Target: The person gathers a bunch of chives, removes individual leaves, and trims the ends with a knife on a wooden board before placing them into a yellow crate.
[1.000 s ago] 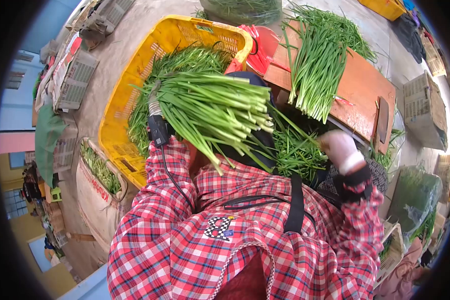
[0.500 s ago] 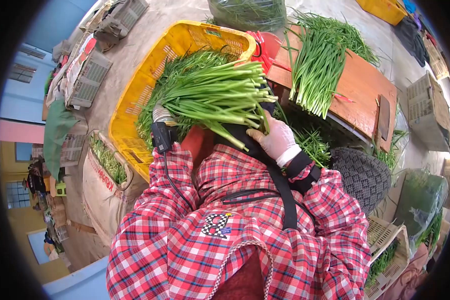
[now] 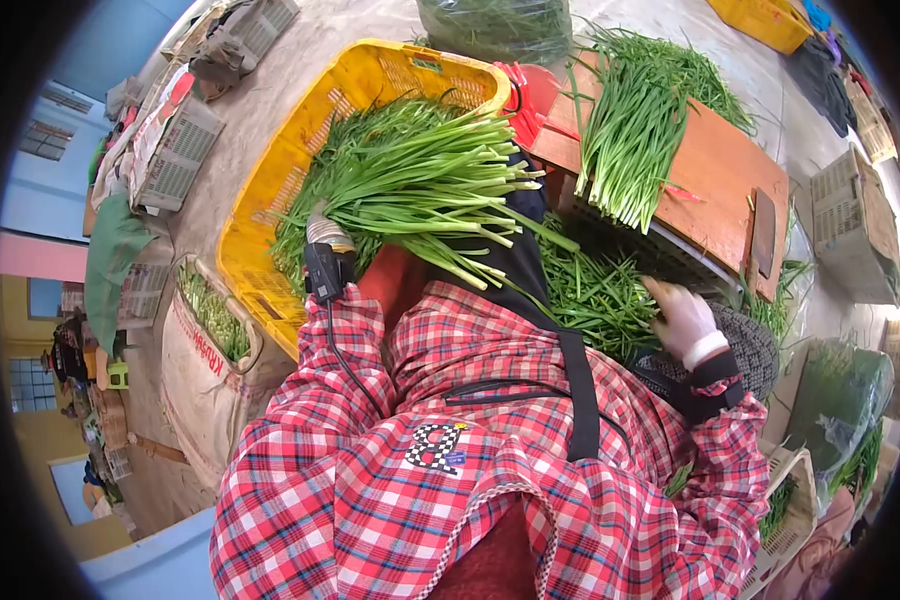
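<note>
A thick bunch of garlic chives, long green leaves with pale cut ends, lies across my left hand. That hand is gloved and closed under the bunch, its fingers mostly hidden by the leaves. The pale ends point right, over my dark-clad lap. My right hand, in a whitish glove, is off to the right above a heap of loose green leaves. Its fingers are apart, with nothing visible between them. A few stalks stick out low from the bunch.
A yellow crate holding more greens stands behind the bunch. On a brown board lie another chive bunch and a dark flat blade-like piece. A white sack of stalks stands left, a patterned dark cushion right.
My right hand has left the pale ends of the bunch and moved right and down to the loose leaves, its fingers parting. My left hand stays with the bunch.
</note>
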`<action>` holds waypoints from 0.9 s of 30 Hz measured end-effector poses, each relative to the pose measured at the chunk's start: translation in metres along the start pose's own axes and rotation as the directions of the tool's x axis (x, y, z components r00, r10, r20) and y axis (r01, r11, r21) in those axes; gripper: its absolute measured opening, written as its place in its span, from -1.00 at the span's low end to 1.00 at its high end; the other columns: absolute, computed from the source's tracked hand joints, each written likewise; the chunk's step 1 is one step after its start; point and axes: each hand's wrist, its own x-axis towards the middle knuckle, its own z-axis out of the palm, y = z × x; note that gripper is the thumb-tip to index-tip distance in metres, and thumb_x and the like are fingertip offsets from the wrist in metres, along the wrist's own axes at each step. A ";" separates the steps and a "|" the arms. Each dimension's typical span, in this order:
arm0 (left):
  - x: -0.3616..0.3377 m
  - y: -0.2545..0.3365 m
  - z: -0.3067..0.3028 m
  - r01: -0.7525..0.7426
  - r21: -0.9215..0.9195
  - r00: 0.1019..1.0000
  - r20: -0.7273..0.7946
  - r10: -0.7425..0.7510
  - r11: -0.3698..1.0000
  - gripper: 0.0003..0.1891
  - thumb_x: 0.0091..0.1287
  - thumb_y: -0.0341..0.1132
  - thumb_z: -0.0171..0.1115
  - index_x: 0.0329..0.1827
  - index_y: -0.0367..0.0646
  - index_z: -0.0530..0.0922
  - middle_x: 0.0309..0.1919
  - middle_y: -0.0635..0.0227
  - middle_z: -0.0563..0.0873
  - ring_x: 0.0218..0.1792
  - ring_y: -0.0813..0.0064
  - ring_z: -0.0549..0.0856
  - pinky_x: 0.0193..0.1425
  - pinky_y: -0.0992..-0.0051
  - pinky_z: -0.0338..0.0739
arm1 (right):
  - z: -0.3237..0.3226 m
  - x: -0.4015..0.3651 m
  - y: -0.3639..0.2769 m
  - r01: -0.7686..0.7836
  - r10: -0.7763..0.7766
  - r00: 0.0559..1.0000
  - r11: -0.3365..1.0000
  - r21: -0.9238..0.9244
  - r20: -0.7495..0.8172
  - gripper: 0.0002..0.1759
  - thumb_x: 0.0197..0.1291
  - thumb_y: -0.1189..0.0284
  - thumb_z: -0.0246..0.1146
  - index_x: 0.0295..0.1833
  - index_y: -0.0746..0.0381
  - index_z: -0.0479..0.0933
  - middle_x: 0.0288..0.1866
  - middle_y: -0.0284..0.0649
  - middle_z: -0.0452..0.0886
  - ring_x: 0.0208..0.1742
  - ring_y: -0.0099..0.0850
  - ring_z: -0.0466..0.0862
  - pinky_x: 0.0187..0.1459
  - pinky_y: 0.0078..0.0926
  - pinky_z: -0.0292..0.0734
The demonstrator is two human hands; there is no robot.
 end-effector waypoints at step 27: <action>-0.089 -0.002 0.061 -0.075 0.064 0.997 -0.021 0.077 0.995 -0.63 0.40 -0.13 0.01 0.03 -0.24 0.56 -0.06 0.09 0.69 -0.11 0.00 0.66 0.05 -0.01 0.55 | -0.044 0.159 -0.099 0.114 -0.030 0.947 0.963 0.246 -0.320 -0.71 0.17 0.24 0.24 -0.04 0.11 0.59 -0.35 -0.13 0.64 -0.27 -0.12 0.65 -0.26 -0.24 0.50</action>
